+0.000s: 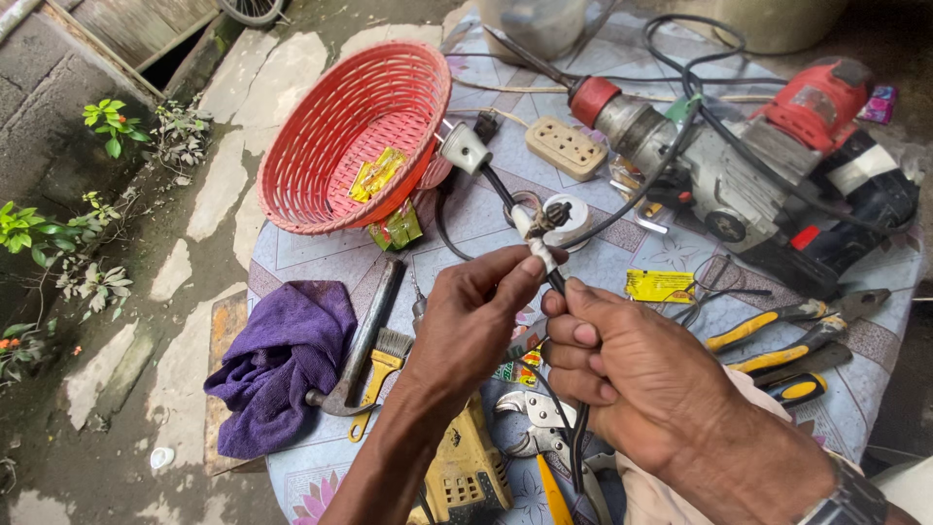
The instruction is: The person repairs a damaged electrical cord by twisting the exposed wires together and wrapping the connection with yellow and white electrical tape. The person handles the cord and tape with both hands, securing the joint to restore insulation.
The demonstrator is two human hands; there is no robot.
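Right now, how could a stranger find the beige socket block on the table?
Start at the big red rotary hammer drill lying across the table's far right. Just left of its red chuck collar, beside the tipped red basket, lies the socket block. It is the only flat beige rectangle with rows of small holes.

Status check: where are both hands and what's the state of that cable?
Left hand pinching white tape on black cable. Right hand gripping cable lower down. Bare wire end exposed above tape. Red basket, drill behind, apart.
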